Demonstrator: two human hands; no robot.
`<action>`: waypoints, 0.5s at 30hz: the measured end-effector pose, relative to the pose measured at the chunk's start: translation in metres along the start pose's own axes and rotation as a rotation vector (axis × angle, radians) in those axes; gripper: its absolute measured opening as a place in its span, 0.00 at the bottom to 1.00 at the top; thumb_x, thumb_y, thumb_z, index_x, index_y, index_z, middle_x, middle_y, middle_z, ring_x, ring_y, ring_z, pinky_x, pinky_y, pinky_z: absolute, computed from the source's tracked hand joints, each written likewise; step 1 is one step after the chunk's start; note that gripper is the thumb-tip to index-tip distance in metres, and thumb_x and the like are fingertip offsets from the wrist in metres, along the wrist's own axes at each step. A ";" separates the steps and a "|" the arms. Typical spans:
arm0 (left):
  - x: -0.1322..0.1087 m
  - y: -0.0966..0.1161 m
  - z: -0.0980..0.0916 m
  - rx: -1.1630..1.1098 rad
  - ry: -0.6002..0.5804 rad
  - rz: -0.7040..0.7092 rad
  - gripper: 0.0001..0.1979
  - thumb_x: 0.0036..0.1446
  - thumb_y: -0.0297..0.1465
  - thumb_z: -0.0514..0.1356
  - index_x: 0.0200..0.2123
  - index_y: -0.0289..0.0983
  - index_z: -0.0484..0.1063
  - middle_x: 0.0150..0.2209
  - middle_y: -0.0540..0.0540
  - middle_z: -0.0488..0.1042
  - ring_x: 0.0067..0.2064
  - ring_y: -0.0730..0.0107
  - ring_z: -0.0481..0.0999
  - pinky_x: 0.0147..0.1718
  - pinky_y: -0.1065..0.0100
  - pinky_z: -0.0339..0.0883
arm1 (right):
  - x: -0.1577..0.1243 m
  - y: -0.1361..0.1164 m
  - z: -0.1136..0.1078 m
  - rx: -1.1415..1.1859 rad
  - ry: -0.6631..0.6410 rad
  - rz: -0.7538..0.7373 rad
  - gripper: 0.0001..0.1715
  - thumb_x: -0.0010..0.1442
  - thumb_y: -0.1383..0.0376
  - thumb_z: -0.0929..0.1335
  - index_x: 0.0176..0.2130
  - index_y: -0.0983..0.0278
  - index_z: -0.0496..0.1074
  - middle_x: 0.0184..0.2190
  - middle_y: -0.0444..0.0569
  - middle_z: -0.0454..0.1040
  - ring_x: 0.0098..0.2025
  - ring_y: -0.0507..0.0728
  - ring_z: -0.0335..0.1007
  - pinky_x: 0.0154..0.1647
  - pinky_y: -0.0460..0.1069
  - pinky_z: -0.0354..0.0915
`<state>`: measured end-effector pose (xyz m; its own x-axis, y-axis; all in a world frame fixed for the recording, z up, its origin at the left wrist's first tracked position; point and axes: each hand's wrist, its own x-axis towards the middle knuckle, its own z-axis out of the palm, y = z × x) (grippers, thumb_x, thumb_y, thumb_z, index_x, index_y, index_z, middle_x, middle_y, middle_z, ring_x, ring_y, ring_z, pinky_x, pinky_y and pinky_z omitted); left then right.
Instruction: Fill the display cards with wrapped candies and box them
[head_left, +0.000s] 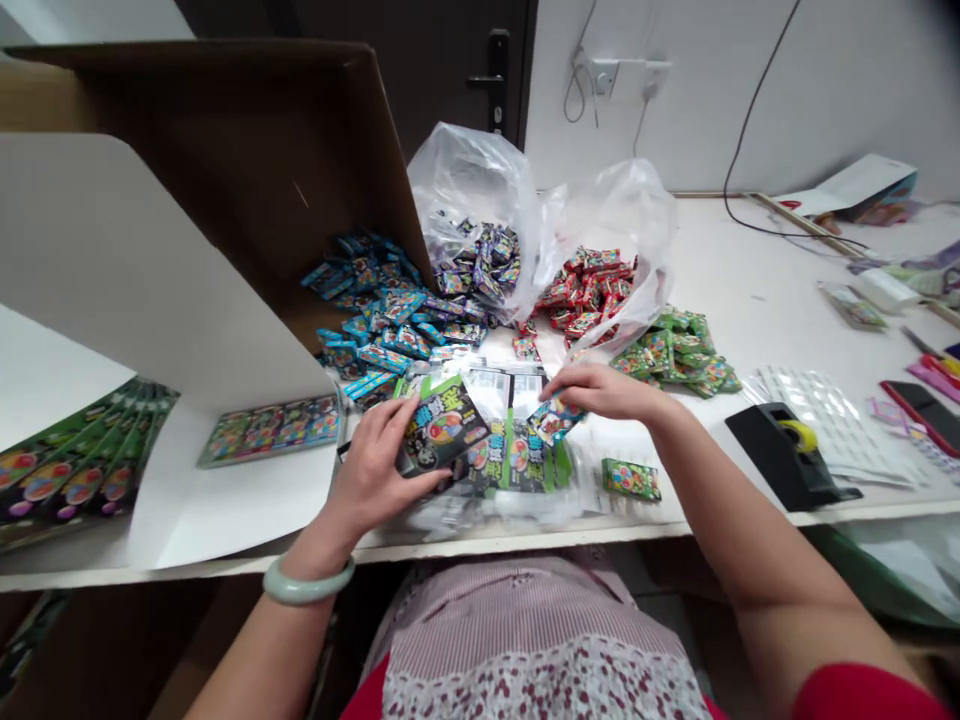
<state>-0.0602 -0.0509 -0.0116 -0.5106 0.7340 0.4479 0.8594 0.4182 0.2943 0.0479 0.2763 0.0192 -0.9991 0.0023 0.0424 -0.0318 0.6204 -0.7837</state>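
The left hand (pixel 375 475) grips a flat black printed packet (pixel 442 425) and the right hand (pixel 604 388) a small shiny blue packet (pixel 553 420), both likely light, best held by edges.

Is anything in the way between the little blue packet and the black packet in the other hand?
Nothing I can see. The right hand holds the blue packet, and the left hand holds the black packet. The green-and-black packaging shows in the gap, lying below them.
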 end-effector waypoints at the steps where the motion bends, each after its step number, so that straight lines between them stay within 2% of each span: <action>1: 0.000 -0.002 0.000 0.007 0.003 -0.006 0.45 0.51 0.45 0.66 0.67 0.42 0.49 0.57 0.38 0.61 0.58 0.47 0.64 0.58 0.49 0.61 | 0.009 0.002 -0.002 -0.096 -0.131 -0.014 0.16 0.58 0.70 0.63 0.40 0.62 0.79 0.36 0.48 0.77 0.38 0.55 0.72 0.43 0.51 0.67; 3: 0.001 -0.003 0.000 0.012 -0.004 -0.004 0.45 0.52 0.46 0.66 0.67 0.42 0.49 0.57 0.38 0.61 0.58 0.47 0.64 0.58 0.50 0.61 | 0.028 0.003 0.003 -0.218 -0.350 -0.038 0.16 0.54 0.73 0.64 0.37 0.62 0.79 0.36 0.48 0.78 0.38 0.55 0.73 0.44 0.50 0.68; 4: 0.001 -0.003 0.000 0.012 -0.010 0.000 0.45 0.52 0.46 0.66 0.67 0.43 0.49 0.57 0.39 0.61 0.58 0.47 0.64 0.58 0.50 0.61 | 0.036 0.002 0.008 -0.252 -0.393 -0.052 0.17 0.53 0.74 0.65 0.38 0.62 0.79 0.39 0.49 0.78 0.40 0.56 0.73 0.46 0.51 0.67; 5: 0.001 -0.003 0.001 0.010 -0.016 0.001 0.45 0.52 0.46 0.66 0.67 0.43 0.49 0.57 0.39 0.61 0.58 0.48 0.64 0.58 0.50 0.61 | 0.041 0.002 0.013 -0.280 -0.379 -0.064 0.17 0.52 0.74 0.66 0.41 0.63 0.78 0.42 0.50 0.77 0.43 0.57 0.73 0.49 0.52 0.67; 7: -0.002 -0.004 0.001 0.005 -0.027 -0.001 0.45 0.52 0.47 0.66 0.67 0.43 0.49 0.57 0.39 0.61 0.58 0.47 0.64 0.58 0.50 0.61 | 0.043 0.001 0.024 -0.335 -0.224 -0.058 0.18 0.56 0.72 0.67 0.47 0.65 0.75 0.48 0.55 0.75 0.50 0.60 0.70 0.55 0.55 0.64; 9: -0.006 -0.006 0.000 0.006 -0.030 -0.017 0.45 0.52 0.47 0.65 0.67 0.43 0.48 0.57 0.38 0.61 0.58 0.47 0.64 0.58 0.50 0.61 | 0.031 0.004 0.032 -0.391 -0.070 -0.037 0.18 0.61 0.66 0.67 0.51 0.66 0.72 0.50 0.57 0.74 0.53 0.62 0.68 0.57 0.58 0.62; 10: -0.008 -0.008 -0.001 0.007 -0.033 -0.023 0.45 0.52 0.47 0.65 0.67 0.43 0.48 0.57 0.38 0.61 0.58 0.47 0.64 0.58 0.49 0.61 | 0.023 0.007 0.035 -0.410 -0.042 -0.031 0.21 0.60 0.61 0.69 0.52 0.66 0.71 0.51 0.58 0.73 0.54 0.63 0.67 0.57 0.59 0.62; 13: -0.010 -0.012 -0.001 -0.002 -0.070 -0.015 0.45 0.52 0.46 0.65 0.67 0.43 0.48 0.57 0.38 0.61 0.58 0.47 0.64 0.58 0.49 0.61 | -0.005 0.017 0.047 -0.443 -0.104 -0.057 0.44 0.48 0.51 0.76 0.59 0.64 0.65 0.59 0.61 0.66 0.61 0.70 0.59 0.59 0.64 0.59; 14: -0.009 -0.011 0.000 -0.011 -0.092 0.000 0.45 0.52 0.46 0.66 0.67 0.43 0.48 0.57 0.38 0.61 0.58 0.47 0.64 0.58 0.49 0.61 | -0.011 0.019 0.051 -0.456 -0.116 -0.071 0.49 0.46 0.51 0.77 0.61 0.63 0.63 0.61 0.61 0.63 0.62 0.71 0.57 0.60 0.65 0.58; 15: -0.008 -0.010 0.000 -0.021 -0.112 0.018 0.46 0.52 0.45 0.66 0.67 0.43 0.47 0.57 0.38 0.61 0.58 0.46 0.64 0.58 0.48 0.61 | -0.017 0.020 0.053 -0.460 -0.102 -0.081 0.49 0.45 0.52 0.77 0.61 0.63 0.63 0.61 0.61 0.62 0.62 0.71 0.57 0.60 0.65 0.57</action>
<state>-0.0652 -0.0609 -0.0183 -0.4874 0.7969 0.3569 0.8672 0.3939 0.3047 0.0626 0.2469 -0.0301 -0.9923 -0.1234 0.0127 -0.1171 0.8980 -0.4241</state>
